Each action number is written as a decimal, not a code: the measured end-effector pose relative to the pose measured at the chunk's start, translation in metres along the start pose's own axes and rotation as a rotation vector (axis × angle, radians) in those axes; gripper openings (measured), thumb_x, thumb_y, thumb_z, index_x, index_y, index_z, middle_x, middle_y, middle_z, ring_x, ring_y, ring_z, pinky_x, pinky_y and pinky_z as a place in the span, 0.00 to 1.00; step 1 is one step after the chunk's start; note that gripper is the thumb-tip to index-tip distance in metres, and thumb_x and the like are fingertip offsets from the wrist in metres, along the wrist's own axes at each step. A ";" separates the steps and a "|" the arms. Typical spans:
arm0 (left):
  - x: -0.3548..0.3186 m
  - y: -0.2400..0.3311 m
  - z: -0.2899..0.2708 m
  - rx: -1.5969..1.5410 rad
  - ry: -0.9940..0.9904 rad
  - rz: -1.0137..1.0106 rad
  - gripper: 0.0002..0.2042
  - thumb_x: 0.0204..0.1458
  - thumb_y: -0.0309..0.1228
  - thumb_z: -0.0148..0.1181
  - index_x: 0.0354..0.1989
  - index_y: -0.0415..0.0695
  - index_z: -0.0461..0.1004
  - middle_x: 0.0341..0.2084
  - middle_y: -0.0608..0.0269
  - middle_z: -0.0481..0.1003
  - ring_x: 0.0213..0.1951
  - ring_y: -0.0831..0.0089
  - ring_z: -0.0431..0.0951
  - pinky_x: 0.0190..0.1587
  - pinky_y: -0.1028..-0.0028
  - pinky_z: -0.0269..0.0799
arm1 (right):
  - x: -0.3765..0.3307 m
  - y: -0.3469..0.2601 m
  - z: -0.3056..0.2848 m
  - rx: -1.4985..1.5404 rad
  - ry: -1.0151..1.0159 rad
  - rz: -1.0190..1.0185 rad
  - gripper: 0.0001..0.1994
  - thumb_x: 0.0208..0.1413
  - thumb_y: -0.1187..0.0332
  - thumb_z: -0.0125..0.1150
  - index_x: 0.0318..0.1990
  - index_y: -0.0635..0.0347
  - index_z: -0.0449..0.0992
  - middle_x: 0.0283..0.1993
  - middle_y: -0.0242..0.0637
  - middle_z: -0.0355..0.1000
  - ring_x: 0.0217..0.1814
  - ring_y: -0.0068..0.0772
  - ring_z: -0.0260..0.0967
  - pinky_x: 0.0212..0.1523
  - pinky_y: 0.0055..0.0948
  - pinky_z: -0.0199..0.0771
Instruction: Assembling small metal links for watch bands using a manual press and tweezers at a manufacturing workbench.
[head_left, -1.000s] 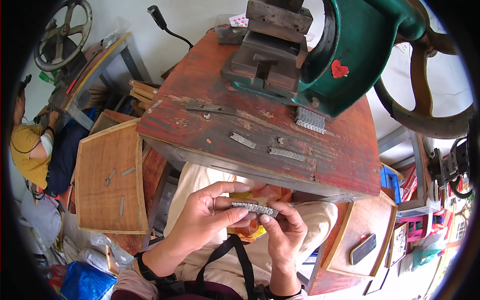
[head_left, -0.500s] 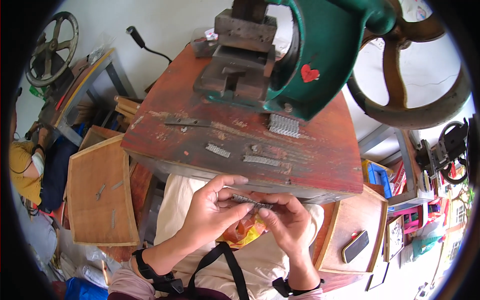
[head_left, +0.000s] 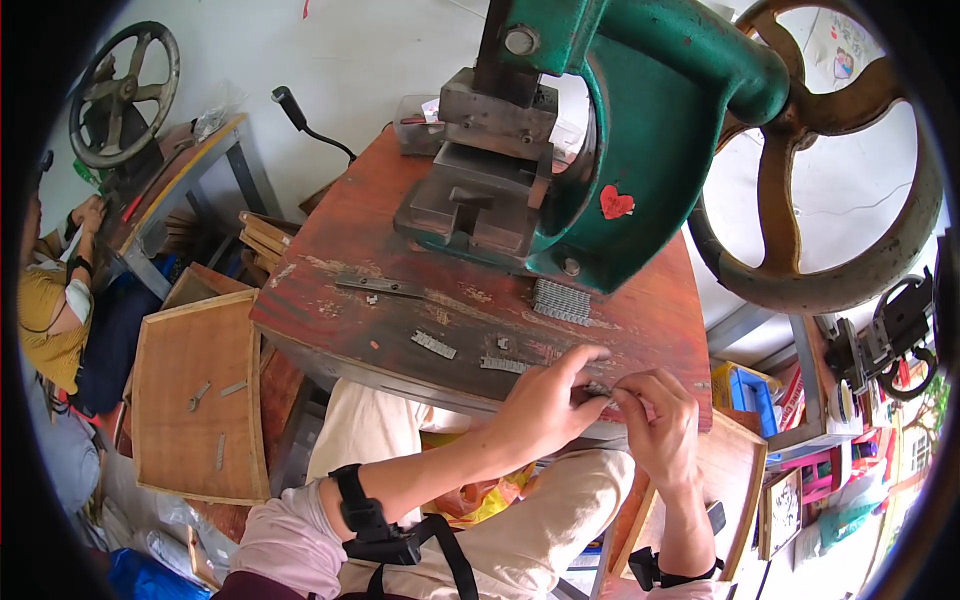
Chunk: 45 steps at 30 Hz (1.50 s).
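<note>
Above the near right edge of the table, my left hand (head_left: pixel 548 412) and my right hand (head_left: pixel 660 420) meet. Both pinch a small grey ridged metal strip (head_left: pixel 598 388), mostly hidden by the fingers. Left of my hands lie a similar strip (head_left: pixel 433 345) and another ridged strip (head_left: pixel 503 364), whose right end is close to my left hand. A small loose metal piece (head_left: pixel 503 343) is just above it. Farther back, a block of ridged strips (head_left: pixel 562 302) lies side by side at the foot of the green press (head_left: pixel 655 130).
A flat metal bar (head_left: pixel 380 287) lies on the red worn table (head_left: pixel 330 240). The press has a dark metal die block (head_left: pixel 485 195) and large handwheel (head_left: pixel 785 200). At left, a wooden tray (head_left: pixel 165 400) holds a wrench (head_left: pixel 199 397) and strips. Another person (head_left: pixel 55 320) works at far left.
Both hands have moved right and up, from over my lap to the table's near right edge, still pinching the strip. The view has shifted; my right arm now partly covers the phone.
</note>
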<state>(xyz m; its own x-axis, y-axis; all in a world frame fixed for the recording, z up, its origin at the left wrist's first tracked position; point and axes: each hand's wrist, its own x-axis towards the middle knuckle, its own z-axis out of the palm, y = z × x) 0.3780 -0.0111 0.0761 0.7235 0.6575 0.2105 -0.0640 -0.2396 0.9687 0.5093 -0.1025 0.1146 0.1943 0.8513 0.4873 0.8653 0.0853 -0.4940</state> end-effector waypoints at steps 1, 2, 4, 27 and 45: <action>0.007 -0.001 0.000 0.008 -0.022 0.002 0.22 0.48 0.22 0.58 0.52 0.40 0.61 0.35 0.53 0.76 0.33 0.79 0.76 0.33 0.78 0.73 | 0.001 0.003 0.001 0.001 0.002 0.005 0.02 0.44 0.79 0.58 0.27 0.65 0.73 0.27 0.43 0.70 0.29 0.46 0.68 0.31 0.35 0.69; 0.012 -0.002 0.001 0.017 -0.047 0.003 0.22 0.47 0.22 0.58 0.52 0.40 0.61 0.34 0.53 0.76 0.32 0.79 0.76 0.33 0.77 0.73 | 0.003 0.008 0.003 -0.011 -0.004 0.024 0.02 0.45 0.79 0.58 0.28 0.65 0.73 0.26 0.44 0.69 0.29 0.47 0.68 0.31 0.36 0.69; 0.022 -0.007 0.003 0.043 -0.054 0.038 0.22 0.47 0.22 0.59 0.52 0.40 0.61 0.34 0.53 0.76 0.32 0.79 0.75 0.34 0.77 0.73 | 0.003 0.019 0.003 -0.042 0.006 0.065 0.02 0.45 0.79 0.57 0.28 0.65 0.72 0.26 0.45 0.68 0.29 0.48 0.67 0.31 0.36 0.68; 0.033 -0.019 -0.001 -0.061 -0.090 -0.058 0.23 0.47 0.19 0.59 0.52 0.37 0.60 0.33 0.55 0.76 0.36 0.79 0.74 0.39 0.79 0.70 | 0.020 0.045 -0.003 -0.095 -0.197 -0.210 0.04 0.46 0.74 0.58 0.30 0.63 0.71 0.28 0.42 0.67 0.34 0.45 0.65 0.37 0.37 0.68; 0.033 -0.010 0.002 0.031 -0.071 -0.112 0.20 0.48 0.21 0.59 0.50 0.38 0.62 0.31 0.55 0.78 0.33 0.80 0.75 0.37 0.78 0.71 | 0.023 0.063 0.001 0.179 -0.209 -0.083 0.04 0.47 0.73 0.58 0.30 0.63 0.75 0.31 0.42 0.71 0.36 0.45 0.67 0.37 0.37 0.68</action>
<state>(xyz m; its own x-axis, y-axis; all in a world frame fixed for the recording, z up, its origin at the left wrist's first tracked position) 0.4039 0.0109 0.0735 0.7721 0.6291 0.0899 0.0404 -0.1898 0.9810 0.5679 -0.0773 0.0935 0.0103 0.9242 0.3817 0.7752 0.2337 -0.5869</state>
